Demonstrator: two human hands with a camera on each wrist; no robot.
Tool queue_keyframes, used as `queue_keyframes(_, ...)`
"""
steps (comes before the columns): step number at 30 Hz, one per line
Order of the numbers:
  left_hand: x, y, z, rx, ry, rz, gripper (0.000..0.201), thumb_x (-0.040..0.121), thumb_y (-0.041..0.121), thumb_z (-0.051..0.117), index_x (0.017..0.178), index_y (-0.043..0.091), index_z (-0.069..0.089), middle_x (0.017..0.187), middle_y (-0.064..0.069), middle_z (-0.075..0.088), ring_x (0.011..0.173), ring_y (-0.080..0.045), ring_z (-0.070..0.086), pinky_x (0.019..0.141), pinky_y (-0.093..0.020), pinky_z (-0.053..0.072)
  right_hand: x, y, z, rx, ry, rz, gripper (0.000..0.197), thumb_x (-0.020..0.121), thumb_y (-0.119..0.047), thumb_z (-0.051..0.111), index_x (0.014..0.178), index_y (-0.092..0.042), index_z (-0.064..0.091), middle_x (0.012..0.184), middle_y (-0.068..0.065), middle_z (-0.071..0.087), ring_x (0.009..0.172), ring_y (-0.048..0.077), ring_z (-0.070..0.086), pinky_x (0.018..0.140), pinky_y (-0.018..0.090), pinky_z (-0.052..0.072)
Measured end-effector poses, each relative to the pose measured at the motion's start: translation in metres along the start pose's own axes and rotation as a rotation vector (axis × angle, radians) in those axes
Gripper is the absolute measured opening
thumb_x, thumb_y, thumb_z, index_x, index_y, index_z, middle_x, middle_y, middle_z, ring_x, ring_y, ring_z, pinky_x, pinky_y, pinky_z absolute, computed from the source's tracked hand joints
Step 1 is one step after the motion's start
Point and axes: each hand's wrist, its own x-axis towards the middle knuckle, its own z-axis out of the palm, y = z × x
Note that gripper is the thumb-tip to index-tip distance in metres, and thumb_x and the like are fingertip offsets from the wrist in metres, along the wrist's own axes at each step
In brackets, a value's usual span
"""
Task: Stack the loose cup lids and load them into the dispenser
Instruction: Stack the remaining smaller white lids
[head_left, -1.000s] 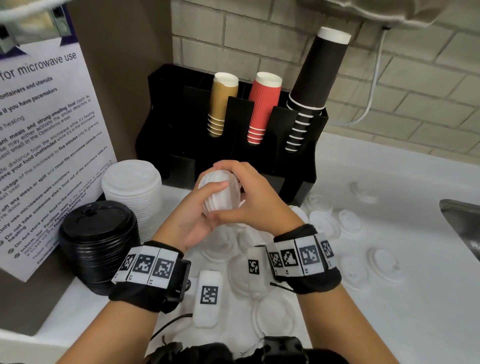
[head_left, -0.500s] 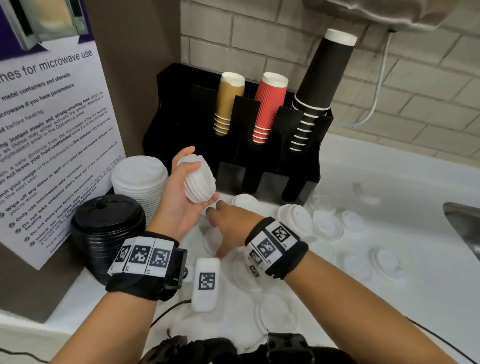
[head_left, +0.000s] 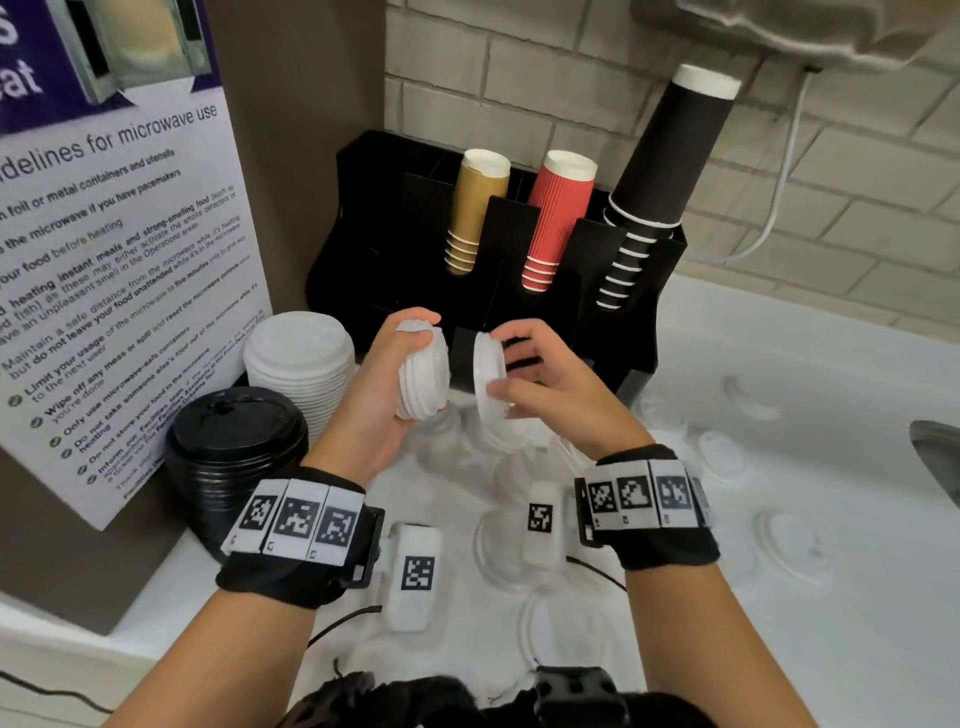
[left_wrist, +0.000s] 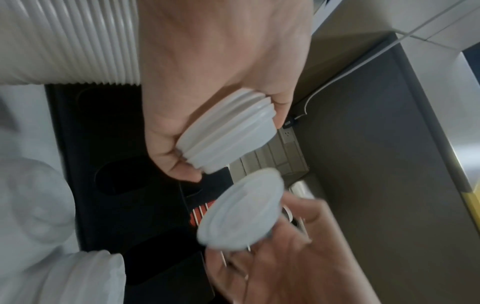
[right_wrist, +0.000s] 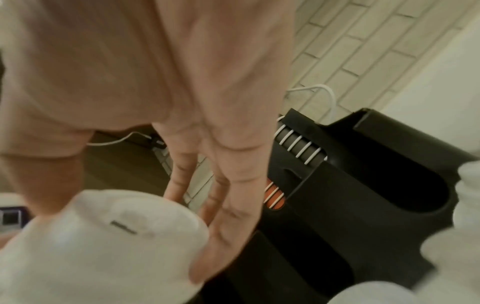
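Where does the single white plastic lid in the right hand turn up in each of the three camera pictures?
Head: single white plastic lid at centre, right of the left hand's lid stack.
Left wrist: lower middle, blurred.
Right wrist: bottom left, blurred.
Shared landmark: black plastic cup dispenser.

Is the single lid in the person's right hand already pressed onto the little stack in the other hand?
No: in the head view a clear gap separates the single lid, held by the right hand, from the small lid stack gripped by the left hand.
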Motion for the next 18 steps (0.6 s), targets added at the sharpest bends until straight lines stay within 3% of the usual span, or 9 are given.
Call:
queue_keyframes(5, 0.002, -0.008, 0.003, 0.064, -0.108, -0.009, 0.032, 0.085, 0.043, 0.053, 0.114, 0.035, 0.065, 0.113, 0.002, 0.069, 0.102, -0.015, 0.066, 0.075, -0.032, 0.055, -0.002, -0.006, 0.013, 0.01, 0.02, -0.163, 0.048, 0.082, -0.005, 0.071, 0.123, -0.022, 0.052, 0.119, -0.003, 0.058, 0.104, 0.008, 0.059, 0.089, 0.028, 0.054)
queue_keyframes(10, 0.003, -0.011, 0.004, 0.06, -0.091, -0.003, 0.034, 0.086, 0.049, 0.053, 0.118, 0.043, 0.064, 0.12, 0.006, 0.067, 0.11, -0.014, 0.066, 0.077, -0.034, 0.056, 0.001, -0.004, 0.02, -0.01, 0.025, -0.181, 0.051, 0.078, -0.006, 0.074, 0.122, -0.023, 0.053, 0.121, -0.003, 0.055, 0.108, 0.009, 0.057, 0.081, 0.025, 0.055)
queue_keyframes(15, 0.004, -0.012, 0.004, 0.025, -0.066, -0.007, 0.034, 0.084, 0.05, 0.053, 0.115, 0.042, 0.064, 0.116, 0.007, 0.068, 0.106, -0.013, 0.066, 0.08, -0.036, 0.056, 0.005, -0.003, 0.024, 0.0, 0.039, -0.205, 0.05, 0.078, -0.009, 0.076, 0.12, -0.024, 0.053, 0.12, -0.001, 0.055, 0.108, 0.011, 0.056, 0.077, 0.02, 0.052)
queue_keyframes(18, 0.004, -0.011, 0.003, 0.025, -0.047, 0.001, 0.032, 0.084, 0.046, 0.055, 0.114, 0.037, 0.064, 0.111, 0.005, 0.069, 0.1, -0.012, 0.067, 0.076, -0.036, 0.054, 0.007, -0.004, 0.026, -0.007, 0.016, -0.231, 0.049, 0.08, -0.011, 0.076, 0.122, -0.02, 0.053, 0.118, -0.002, 0.057, 0.106, 0.007, 0.058, 0.082, 0.022, 0.053)
